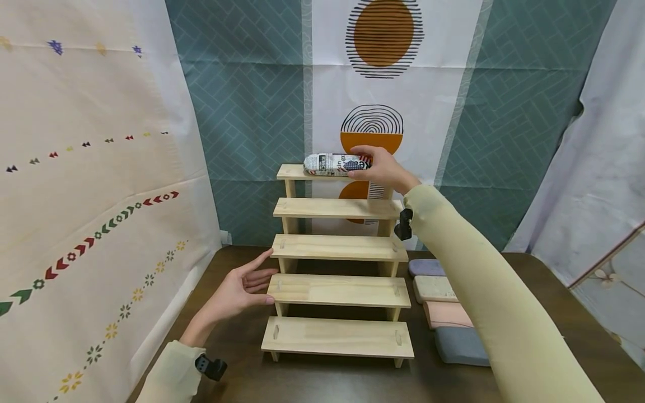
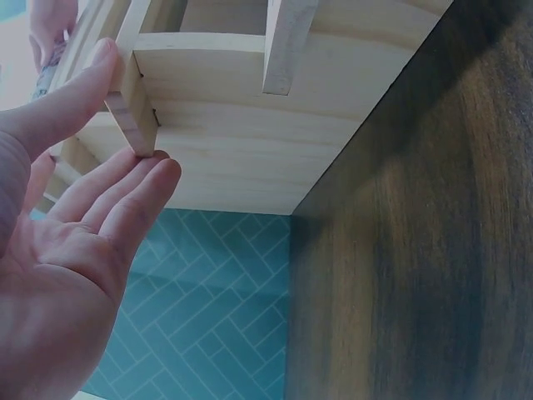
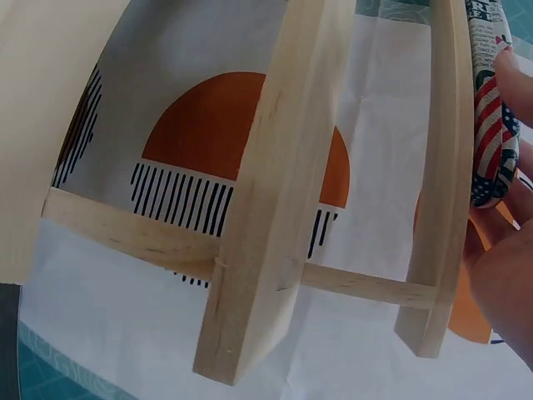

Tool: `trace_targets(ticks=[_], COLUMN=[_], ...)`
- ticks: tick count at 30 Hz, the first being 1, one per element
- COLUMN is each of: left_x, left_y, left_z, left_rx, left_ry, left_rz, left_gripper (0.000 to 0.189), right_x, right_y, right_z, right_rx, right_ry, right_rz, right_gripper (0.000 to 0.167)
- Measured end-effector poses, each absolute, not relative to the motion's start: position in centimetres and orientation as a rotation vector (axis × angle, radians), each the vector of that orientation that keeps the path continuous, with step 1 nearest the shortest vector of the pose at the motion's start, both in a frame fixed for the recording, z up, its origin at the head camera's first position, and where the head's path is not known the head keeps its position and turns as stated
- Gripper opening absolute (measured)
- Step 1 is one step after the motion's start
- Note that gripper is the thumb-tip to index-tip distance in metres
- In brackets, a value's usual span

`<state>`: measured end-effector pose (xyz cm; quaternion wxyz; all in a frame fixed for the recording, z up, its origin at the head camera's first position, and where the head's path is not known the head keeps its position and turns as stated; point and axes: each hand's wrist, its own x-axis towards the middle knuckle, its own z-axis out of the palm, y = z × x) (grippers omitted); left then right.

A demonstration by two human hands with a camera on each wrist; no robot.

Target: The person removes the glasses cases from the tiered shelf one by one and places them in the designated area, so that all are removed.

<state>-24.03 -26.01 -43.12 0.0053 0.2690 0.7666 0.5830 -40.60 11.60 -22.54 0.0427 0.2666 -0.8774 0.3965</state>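
Observation:
A wooden step shelf (image 1: 339, 246) with several tiers stands on the dark table. On its top tier lies a long rounded case (image 1: 327, 163), printed like newspaper with a flag pattern at its right end. My right hand (image 1: 381, 168) grips that right end, thumb in front and fingers over the top. In the right wrist view the case (image 3: 491, 125) lies along the top board. My left hand (image 1: 242, 288) holds the left end of a lower tier between thumb and fingertips. The left wrist view shows the thumb and fingertips on opposite edges of that board (image 2: 133, 117).
Right of the shelf, a row of cases lies on the table: purple (image 1: 426, 267), cream (image 1: 434, 289), pink (image 1: 447, 314) and blue-grey (image 1: 461, 345). My right forearm passes over them. Patterned cloth (image 1: 242, 112) hangs behind, and pale cloth (image 1: 101, 196) lines the left side.

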Motion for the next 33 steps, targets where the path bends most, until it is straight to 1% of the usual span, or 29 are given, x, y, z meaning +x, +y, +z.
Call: trace_targets(ticks=[5, 9, 18, 21, 27, 33], left_x=[-24.0, -24.0, -23.9, -23.9, -24.0, -24.0], left_y=[-25.9, -25.9, -26.1, -26.1, -26.0, -26.0], left_z=[-43.1, -43.1, -43.0, -43.1, -43.1, -43.0], left_rx=[0.835, 0.837, 0.81, 0.812, 0.834, 0.841], left_ry=[2.402, 2.401, 2.418, 2.411, 2.398, 2.4], left_rz=[1.821, 1.818, 1.805, 1.811, 1.817, 1.812], left_gripper=[0.107, 0.107, 0.107, 0.107, 0.106, 0.106], right_x=[-40.8, -41.0, -41.3, -41.1, -41.2, -41.3], right_y=[12.0, 12.8, 12.8, 12.6, 12.9, 13.3], right_z=[-22.8, -22.8, -22.7, -22.7, -22.7, -22.6], right_rx=[0.757, 0.735, 0.809, 0.804, 0.818, 0.839], right_ry=[-2.678, -2.682, -2.718, -2.704, -2.681, -2.712], right_rz=[1.24, 1.252, 1.292, 1.303, 1.35, 1.345], right_gripper=[0.061, 0.06, 0.073, 0.07, 0.059, 0.059])
